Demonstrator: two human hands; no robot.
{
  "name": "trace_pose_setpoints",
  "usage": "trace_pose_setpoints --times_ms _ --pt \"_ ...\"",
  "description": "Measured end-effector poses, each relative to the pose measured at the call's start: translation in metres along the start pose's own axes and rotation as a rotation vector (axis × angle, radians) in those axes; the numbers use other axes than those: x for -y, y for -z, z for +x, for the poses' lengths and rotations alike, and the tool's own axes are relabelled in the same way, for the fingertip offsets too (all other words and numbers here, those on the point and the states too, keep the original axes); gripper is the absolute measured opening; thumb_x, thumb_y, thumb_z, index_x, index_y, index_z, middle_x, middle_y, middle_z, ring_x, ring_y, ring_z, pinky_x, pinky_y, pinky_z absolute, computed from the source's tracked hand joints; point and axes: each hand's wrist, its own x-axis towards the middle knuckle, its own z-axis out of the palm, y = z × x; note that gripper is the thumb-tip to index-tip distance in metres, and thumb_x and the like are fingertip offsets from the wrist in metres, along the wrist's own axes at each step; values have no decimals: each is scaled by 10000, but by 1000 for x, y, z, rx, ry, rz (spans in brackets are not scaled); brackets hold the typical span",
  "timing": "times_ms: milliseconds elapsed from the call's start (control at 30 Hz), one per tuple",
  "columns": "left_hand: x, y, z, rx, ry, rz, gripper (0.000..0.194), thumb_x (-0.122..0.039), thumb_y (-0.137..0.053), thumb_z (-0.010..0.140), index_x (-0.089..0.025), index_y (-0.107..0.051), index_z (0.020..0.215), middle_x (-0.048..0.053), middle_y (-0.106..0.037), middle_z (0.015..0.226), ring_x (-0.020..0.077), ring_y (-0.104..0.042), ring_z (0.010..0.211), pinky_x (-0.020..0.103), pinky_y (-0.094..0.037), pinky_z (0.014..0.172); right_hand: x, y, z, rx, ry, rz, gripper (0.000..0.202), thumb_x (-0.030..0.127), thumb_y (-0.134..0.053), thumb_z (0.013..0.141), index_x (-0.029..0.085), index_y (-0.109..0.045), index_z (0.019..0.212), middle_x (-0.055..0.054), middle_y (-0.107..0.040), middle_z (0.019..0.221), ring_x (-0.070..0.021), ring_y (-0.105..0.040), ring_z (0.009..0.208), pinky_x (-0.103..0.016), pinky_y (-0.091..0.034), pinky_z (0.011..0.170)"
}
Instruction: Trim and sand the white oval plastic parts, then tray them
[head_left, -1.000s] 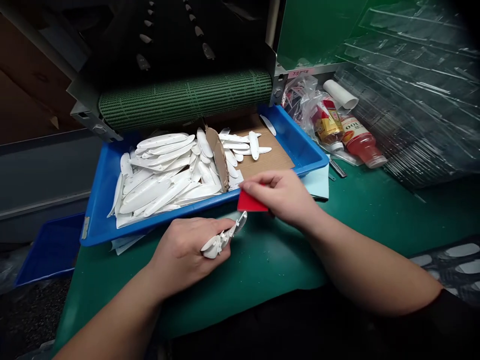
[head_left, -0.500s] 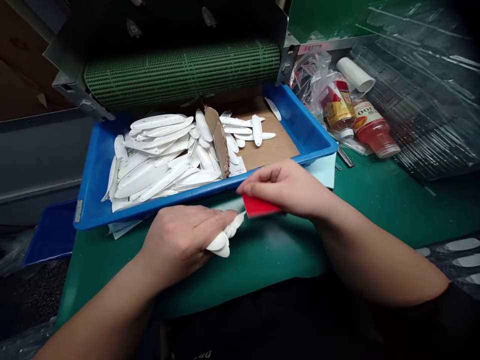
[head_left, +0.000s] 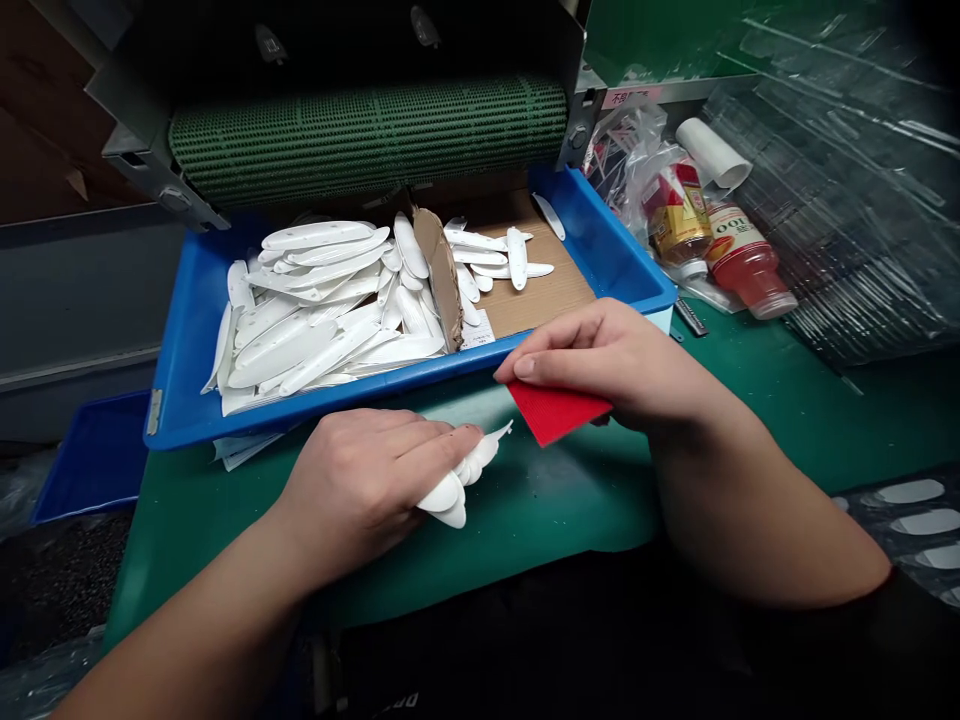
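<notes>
A bunch of white oval plastic pieces is clasped in my left hand, their ends fanning out past the thumb and fingers. One thin tip points toward the right. Between the thumb and fingers of my right hand is a flat red ribbed square; a small gap separates it from the white pieces. Both hands are over the green tabletop, just in front of a blue tray. Inside the tray, a big heap of similar white pieces lies left of an upright cardboard divider, with several more on the right.
Behind the tray is a green conveyor belt roller. On the right lie a bottle of red liquid, a gold-labelled bottle, a white tube and stacked clear plastic trays. A blue bin stands at lower left.
My right hand has shifted right and slightly down with the red square, which has come away from the white pieces and shows more of its face. My left hand still grips the bunch.
</notes>
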Motion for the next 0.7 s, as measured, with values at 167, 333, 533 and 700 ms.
trace_pose_setpoints --times_ms 167,333,533,700 --pt "-1 1 0 24 -18 11 214 -183 -612 987 -247 -740 1145 24 -839 965 188 -797 793 279 -604 727 -3 4 3 141 -21 -257 202 356 -747 857 195 -867 880 -24 -725 696 -118 -561 540 -220 -378 467" --pt "1 5 -1 3 75 -95 244 -160 -689 939 -199 -700 1180 28 -823 952 192 -785 833 293 -572 736 -8 14 10 148 -23 -527 187 320 -713 893 216 -855 831 -10 -725 684 -124 -579 544 -228 -386 465" --pt "5 1 -1 45 317 -185 260 -108 -662 872 -211 -723 1102 -12 -808 944 146 -742 774 259 -534 684 -8 -10 4 -69 23 -50 457 613 -714 906 175 -833 962 -26 -664 631 -109 -485 469 -219 -352 394" --pt "3 -6 -2 -2 190 -171 243 -114 -655 866 -203 -733 1079 -19 -779 822 150 -726 703 278 -526 660 -8 -12 6 108 5 75 440 571 -816 830 176 -834 1022 -65 -741 789 -123 -587 599 -211 -413 486"
